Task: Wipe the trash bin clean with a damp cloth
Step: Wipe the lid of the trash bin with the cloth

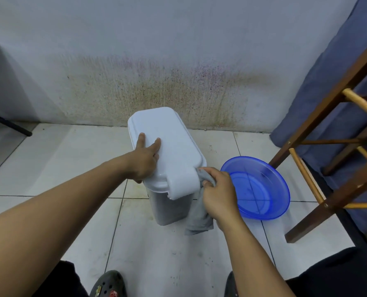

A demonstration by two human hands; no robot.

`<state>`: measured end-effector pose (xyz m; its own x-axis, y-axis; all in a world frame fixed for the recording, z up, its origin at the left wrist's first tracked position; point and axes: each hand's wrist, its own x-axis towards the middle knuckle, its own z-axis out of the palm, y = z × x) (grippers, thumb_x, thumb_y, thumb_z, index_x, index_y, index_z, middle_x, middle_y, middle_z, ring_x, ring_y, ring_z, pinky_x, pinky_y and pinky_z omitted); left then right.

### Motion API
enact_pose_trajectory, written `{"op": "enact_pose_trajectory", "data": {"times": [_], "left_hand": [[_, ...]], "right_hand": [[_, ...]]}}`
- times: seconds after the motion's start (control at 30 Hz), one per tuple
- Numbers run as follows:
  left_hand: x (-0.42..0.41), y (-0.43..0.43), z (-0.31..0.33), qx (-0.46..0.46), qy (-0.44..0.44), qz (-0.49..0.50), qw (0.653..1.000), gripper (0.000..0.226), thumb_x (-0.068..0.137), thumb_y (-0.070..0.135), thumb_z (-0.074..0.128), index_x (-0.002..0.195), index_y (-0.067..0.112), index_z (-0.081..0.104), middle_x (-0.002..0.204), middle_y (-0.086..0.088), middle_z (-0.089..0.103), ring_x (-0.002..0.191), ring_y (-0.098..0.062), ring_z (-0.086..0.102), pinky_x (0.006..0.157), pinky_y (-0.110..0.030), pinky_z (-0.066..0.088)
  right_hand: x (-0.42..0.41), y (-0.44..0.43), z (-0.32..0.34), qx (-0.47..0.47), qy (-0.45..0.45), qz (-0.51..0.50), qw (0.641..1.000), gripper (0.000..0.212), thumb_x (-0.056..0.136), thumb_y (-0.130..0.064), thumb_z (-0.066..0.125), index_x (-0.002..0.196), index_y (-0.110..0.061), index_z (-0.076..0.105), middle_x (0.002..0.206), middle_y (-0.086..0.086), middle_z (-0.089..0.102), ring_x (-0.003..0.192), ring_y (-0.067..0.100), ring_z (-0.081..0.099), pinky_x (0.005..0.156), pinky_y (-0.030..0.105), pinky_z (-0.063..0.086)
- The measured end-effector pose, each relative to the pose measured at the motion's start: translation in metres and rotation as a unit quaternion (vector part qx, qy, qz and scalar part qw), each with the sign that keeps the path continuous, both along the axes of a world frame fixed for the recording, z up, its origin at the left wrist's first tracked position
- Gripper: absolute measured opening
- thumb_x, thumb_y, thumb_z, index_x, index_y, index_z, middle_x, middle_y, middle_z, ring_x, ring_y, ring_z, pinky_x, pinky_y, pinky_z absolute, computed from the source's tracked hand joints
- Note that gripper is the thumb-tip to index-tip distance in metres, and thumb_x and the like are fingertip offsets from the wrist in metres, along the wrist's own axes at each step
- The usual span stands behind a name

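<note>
Tiled floor by stained wall | trash bin centre, lid shut | left hand flat, steadies lid | right hand grips cloth at near-right rim | step: wiping rim | next: rub along side, bin seems light, may slide.

I stand on a floor of pale square tiles with dark grout lines, speckled with grime near the wall. A trash bin with a white lid stands upright on the tiles at the centre. Just beside it, to my right, a blue plastic basin sits on the floor. Further right, a dark wooden frame rests its foot on the tiles. A black slanted leg touches down far left. My dark clogs are planted nearest me.
</note>
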<state>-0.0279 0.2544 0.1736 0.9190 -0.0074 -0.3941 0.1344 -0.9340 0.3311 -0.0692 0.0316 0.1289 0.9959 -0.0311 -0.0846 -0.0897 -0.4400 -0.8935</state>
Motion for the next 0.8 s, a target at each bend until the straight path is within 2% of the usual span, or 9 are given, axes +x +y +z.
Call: {"op": "enact_pose_trajectory", "data": {"times": [0.07,0.13,0.2,0.3,0.4,0.47,0.53,0.67,0.8], "left_hand": [[-0.003,-0.008,0.006,0.072,0.017,-0.034,0.997,0.060,0.111,0.033,0.033,0.165,0.024,0.007,0.168,-0.023,-0.005,0.140,-0.050,0.039,0.104,-0.050,0.044],[-0.001,-0.004,0.017,0.139,0.021,-0.062,0.988,0.067,0.108,0.048,0.036,0.164,0.027,0.006,0.168,-0.021,0.002,0.144,-0.045,0.036,0.113,-0.048,0.034],[0.005,0.008,0.027,0.148,-0.012,-0.069,0.987,0.075,0.103,0.058,0.043,0.164,0.034,0.007,0.169,-0.011,0.012,0.145,-0.037,0.038,0.116,-0.048,0.035],[0.012,0.030,0.027,0.152,-0.047,-0.108,0.981,0.072,0.106,0.033,0.049,0.163,0.039,0.005,0.173,0.000,0.003,0.157,-0.029,0.017,0.122,-0.050,0.028],[0.020,0.041,0.018,0.172,-0.031,-0.145,0.974,0.084,0.102,0.009,0.049,0.163,0.038,-0.001,0.172,0.005,-0.012,0.159,-0.024,-0.007,0.125,-0.052,0.021],[0.024,0.040,0.014,0.170,-0.010,-0.155,0.973,0.084,0.102,0.005,0.046,0.163,0.034,-0.004,0.171,0.005,-0.017,0.158,-0.022,-0.013,0.126,-0.050,0.015],[0.026,0.039,0.013,0.158,-0.002,-0.156,0.975,0.081,0.103,0.005,0.045,0.164,0.030,-0.004,0.171,0.005,-0.014,0.158,-0.020,-0.010,0.127,-0.048,0.012],[0.025,0.036,0.017,0.157,-0.004,-0.157,0.975,0.079,0.105,0.005,0.044,0.164,0.027,-0.004,0.171,0.003,-0.012,0.158,-0.020,-0.006,0.127,-0.045,0.013],[0.021,0.028,0.017,0.214,-0.024,-0.162,0.963,0.073,0.108,0.018,0.044,0.165,0.024,-0.001,0.173,-0.004,-0.003,0.158,-0.027,0.011,0.122,-0.047,0.029]], "right_hand": [[0.004,-0.006,0.000,-0.010,-0.002,-0.033,0.999,0.039,0.095,-0.006,0.049,0.122,-0.030,0.064,0.124,0.001,0.052,0.107,0.016,0.058,0.095,0.034,0.052],[0.006,-0.012,0.006,-0.012,-0.007,-0.068,0.998,0.039,0.095,-0.007,0.049,0.123,-0.030,0.063,0.123,0.001,0.050,0.105,0.019,0.059,0.093,0.037,0.051],[0.006,-0.016,0.018,-0.039,-0.016,-0.075,0.996,0.036,0.094,-0.008,0.049,0.116,-0.031,0.065,0.120,0.000,0.051,0.099,0.019,0.058,0.087,0.035,0.050],[0.002,-0.023,0.041,-0.046,0.020,-0.003,0.999,0.025,0.083,-0.009,0.050,0.088,-0.027,0.066,0.092,-0.007,0.064,0.082,0.015,0.059,0.069,0.032,0.049],[-0.008,-0.022,0.062,-0.044,0.096,0.107,0.989,0.013,0.077,-0.019,0.054,0.081,-0.016,0.066,0.066,-0.011,0.057,0.062,0.009,0.048,0.054,0.024,0.038],[-0.014,-0.017,0.064,-0.061,0.110,0.180,0.976,0.028,0.072,-0.030,0.053,0.086,-0.013,0.069,0.067,-0.008,0.055,0.062,0.007,0.046,0.057,0.026,0.038],[-0.017,-0.011,0.060,-0.068,0.119,0.210,0.968,0.027,0.076,-0.030,0.054,0.086,-0.012,0.072,0.065,-0.008,0.059,0.062,0.005,0.047,0.058,0.025,0.039],[-0.010,-0.013,0.052,-0.103,0.083,0.164,0.978,0.021,0.086,-0.018,0.055,0.081,-0.022,0.074,0.078,-0.015,0.071,0.071,0.002,0.062,0.061,0.020,0.047],[0.003,-0.015,0.037,-0.167,0.002,0.060,0.984,0.018,0.086,-0.014,0.050,0.085,-0.016,0.068,0.091,-0.001,0.063,0.082,0.019,0.062,0.063,0.032,0.050]]}}
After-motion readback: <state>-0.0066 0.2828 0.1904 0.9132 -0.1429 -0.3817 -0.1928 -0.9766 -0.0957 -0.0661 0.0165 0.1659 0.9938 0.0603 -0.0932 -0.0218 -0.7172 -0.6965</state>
